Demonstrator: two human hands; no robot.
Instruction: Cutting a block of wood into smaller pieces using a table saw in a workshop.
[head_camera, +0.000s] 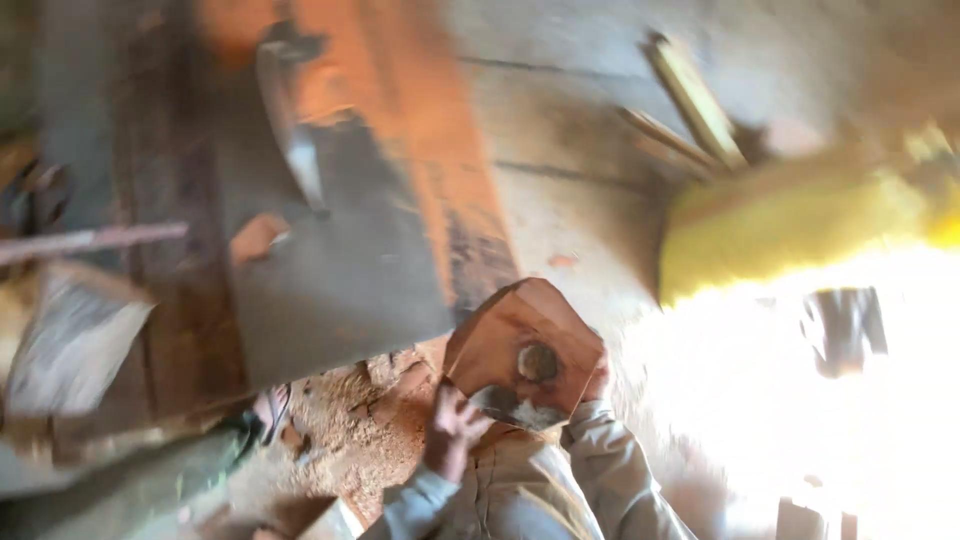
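At the far left, a pale, blurred grey-white block (70, 345) sits at the edge of the saw bench, with a thin reddish wooden stick (95, 240) lying across just above it. Next comes the dark grey metal tabletop (330, 280) of the saw, and out of its slot stands a curved, shiny steel blade (300, 140), upright and well apart from the hands. A long orange-red wooden plank (420, 130) runs along the tabletop's right side, from the top of the view down toward the hands. Below the tabletop the floor is covered in reddish sawdust and small wood scraps (350, 420). The person's left hand (452, 432), in a light grey-beige sleeve, is closed in a grip on the lower left edge of a chunky reddish-brown wooden block with angled faces and a dark round knot (522, 352). The block is held up in the air in front of the person, just beside the near right corner of the tabletop, its knotted face turned toward the camera. The right hand (597, 382) grips the block's right edge; only its fingers show behind the wood. Farther right a yellow bulky shape (790, 225) lies on the pale floor, with a few light wooden slats (690, 100) above it, and strong glare washes out the rest.
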